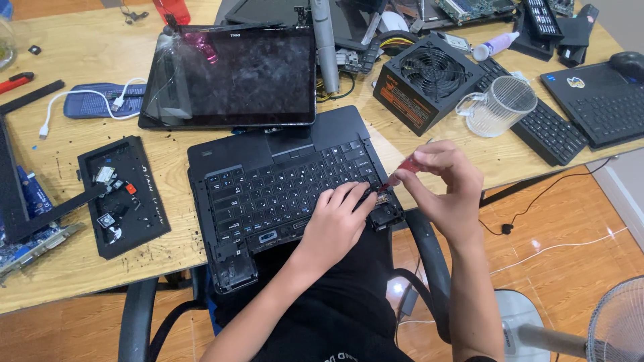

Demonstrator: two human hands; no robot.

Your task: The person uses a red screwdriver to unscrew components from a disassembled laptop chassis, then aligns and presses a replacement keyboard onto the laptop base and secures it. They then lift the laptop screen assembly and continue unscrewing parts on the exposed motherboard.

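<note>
Two hands (335, 221) (439, 184), one screwdriver (402, 171), one opened laptop (268, 181), one power supply (426, 80), one clear mug (500, 104), two keyboards (543, 124) (604, 107).

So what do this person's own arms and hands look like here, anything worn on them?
Both forearms are bare, with no sleeves reaching the part in view. The left hand and the right hand wear no gloves, and no rings, watch or bracelet show. Fingernails are short and unpainted. Dark clothing covers the lap below the arms.

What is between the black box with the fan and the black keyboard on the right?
A clear plastic mug lies on its side between the black power supply box and the black keyboard, on the wooden table. The head view shows it.
</note>
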